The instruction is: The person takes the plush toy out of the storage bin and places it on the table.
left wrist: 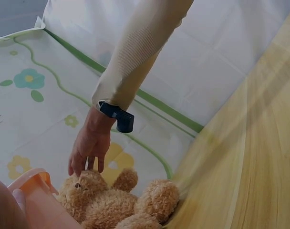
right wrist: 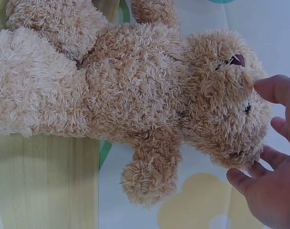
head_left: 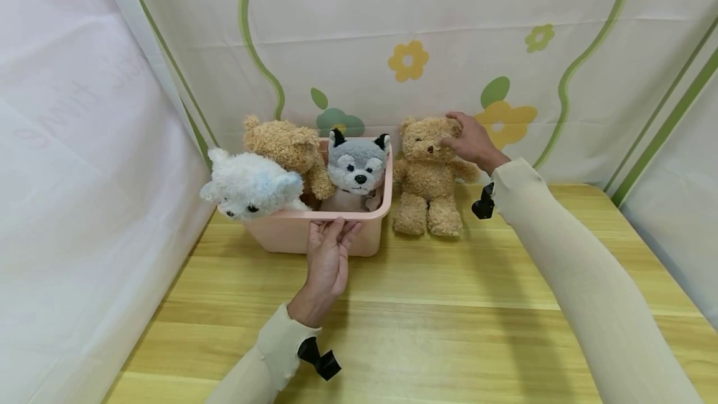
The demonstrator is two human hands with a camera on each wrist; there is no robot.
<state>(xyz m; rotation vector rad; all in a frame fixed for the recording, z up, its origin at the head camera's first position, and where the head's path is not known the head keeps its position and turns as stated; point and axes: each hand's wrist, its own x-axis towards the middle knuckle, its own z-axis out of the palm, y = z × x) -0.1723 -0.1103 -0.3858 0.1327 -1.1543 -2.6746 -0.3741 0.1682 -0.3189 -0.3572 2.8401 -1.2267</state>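
Note:
A pink plastic bin [head_left: 269,235] stands on the table, and my left hand [head_left: 327,260] pinches its front rim. Inside sit a grey husky plush [head_left: 359,167] and a curly brown plush [head_left: 286,154]. A fluffy white plush [head_left: 252,182] leans over the left rim. Right of the bin, a tan teddy bear [head_left: 429,173] is propped upright against the backdrop, facing out. My right hand [head_left: 473,142] touches its head at the ear, thumb by the face. In the right wrist view the fingers [right wrist: 274,155] are spread around the teddy bear's head.
The wooden table [head_left: 415,323] extends in front of the bin and to the right. A white fabric backdrop [head_left: 336,30] with flowers rises behind the toys, and white fabric walls the left and right. Each wrist carries a black mount [head_left: 320,359].

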